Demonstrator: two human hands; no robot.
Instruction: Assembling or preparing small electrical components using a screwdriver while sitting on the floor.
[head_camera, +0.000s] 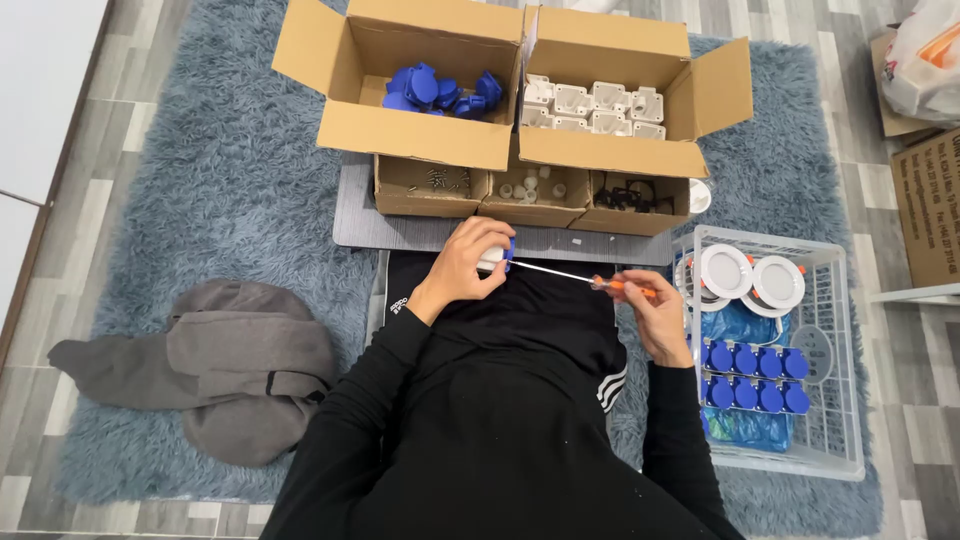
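A small white-and-blue plastic socket (496, 256) sits clamped in the left hand (467, 262), the right hand (655, 312) gripping a slim orange-handled screwdriver (580, 276).

Blue caps (440, 88), white housings (590, 105) — grey-blue rug (220, 180), orange-handled screwdriver (600, 282).

Bright even indoor light, soft faint shadows, sharp focus, slight edge distortion
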